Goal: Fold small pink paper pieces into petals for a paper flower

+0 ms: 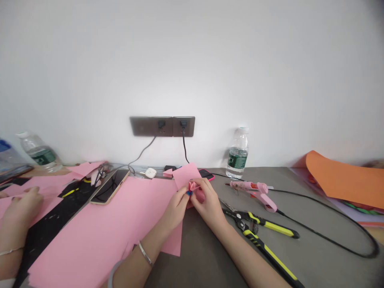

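My left hand [175, 208] and my right hand [208, 202] meet at the middle of the grey table [315, 256]. Both pinch a small folded pink paper piece [193, 186] between the fingertips. A flat square of pink paper [186, 174] stands up just behind it. My left wrist wears a silver bangle [145, 254]. A large pink paper sheet [99, 228] lies under and left of my left arm.
Yellow-handled pliers [264, 236] and a pink glue gun [258, 192] with a black cord lie to the right. A phone [110, 186], water bottles [238, 154], a wall socket [163, 126] and orange paper [345, 180] are about. Another person's hand [21, 208] rests at the left.
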`<state>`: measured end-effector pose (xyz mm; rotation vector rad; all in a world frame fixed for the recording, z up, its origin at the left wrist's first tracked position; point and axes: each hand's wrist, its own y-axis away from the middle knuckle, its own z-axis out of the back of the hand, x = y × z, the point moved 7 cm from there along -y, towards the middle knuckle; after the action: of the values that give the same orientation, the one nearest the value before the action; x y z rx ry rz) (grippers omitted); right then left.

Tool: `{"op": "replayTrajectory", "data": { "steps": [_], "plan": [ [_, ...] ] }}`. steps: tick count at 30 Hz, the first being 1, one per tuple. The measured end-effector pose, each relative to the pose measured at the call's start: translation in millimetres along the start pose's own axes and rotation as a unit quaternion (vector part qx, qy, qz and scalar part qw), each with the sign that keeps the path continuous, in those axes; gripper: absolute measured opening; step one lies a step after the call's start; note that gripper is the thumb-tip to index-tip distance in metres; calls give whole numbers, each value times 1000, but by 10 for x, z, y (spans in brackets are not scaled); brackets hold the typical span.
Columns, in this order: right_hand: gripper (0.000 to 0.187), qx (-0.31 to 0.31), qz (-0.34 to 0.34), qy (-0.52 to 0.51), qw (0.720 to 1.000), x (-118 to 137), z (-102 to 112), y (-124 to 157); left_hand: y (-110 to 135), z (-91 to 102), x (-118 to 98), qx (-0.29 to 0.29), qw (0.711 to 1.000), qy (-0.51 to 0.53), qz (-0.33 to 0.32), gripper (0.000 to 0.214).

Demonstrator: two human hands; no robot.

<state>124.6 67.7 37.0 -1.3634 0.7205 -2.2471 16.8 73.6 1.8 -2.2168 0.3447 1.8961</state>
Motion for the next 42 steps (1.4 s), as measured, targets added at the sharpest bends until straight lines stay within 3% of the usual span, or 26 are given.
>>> {"op": "replayTrajectory", "data": {
  "steps": [4, 10, 14, 21, 25, 27, 32, 33, 36, 38, 40, 42],
  "plan": [
    [28, 14, -53, -39, 998, -101, -17, 21, -24, 118, -129, -54, 994, -73, -64, 36],
    [26, -4, -127, -147, 981, -209, -36, 44, -53, 333, -172, -108, 984, -133, -51, 22],
    [22, -18, -151, -203, 967, -249, -48, 37, -6, 332, -257, -134, 975, -153, -90, 13],
    [25, -48, -175, -211, 961, -377, -17, 33, 9, 284, -267, -130, 977, -121, -115, 11],
    [15, -2, -150, -229, 962, -370, -65, 21, 5, 410, -239, -188, 975, -48, -104, 10],
    [20, 25, -142, -222, 964, -345, -96, 23, 2, 436, -202, -206, 975, 8, -81, 15],
    [33, 66, -119, -186, 973, -255, -90, 18, -54, 380, -181, -131, 988, 87, -10, 33],
    [34, 50, -111, -167, 978, -253, -41, 7, -55, 451, -193, -142, 985, 98, 0, 35],
    [22, -66, -87, -67, 992, -329, 208, -18, 18, 934, -318, -294, 949, 105, -46, 41],
    [28, -100, -96, -8, 990, -430, 291, -15, 65, 1215, -397, -360, 929, 53, -72, 42],
    [35, -90, -103, 10, 990, -502, 291, -14, 72, 1359, -425, -379, 922, -9, -74, 38],
    [35, -99, -86, 30, 991, -464, 310, -8, 34, 1334, -386, -352, 933, -51, -50, 36]
  ]
}}
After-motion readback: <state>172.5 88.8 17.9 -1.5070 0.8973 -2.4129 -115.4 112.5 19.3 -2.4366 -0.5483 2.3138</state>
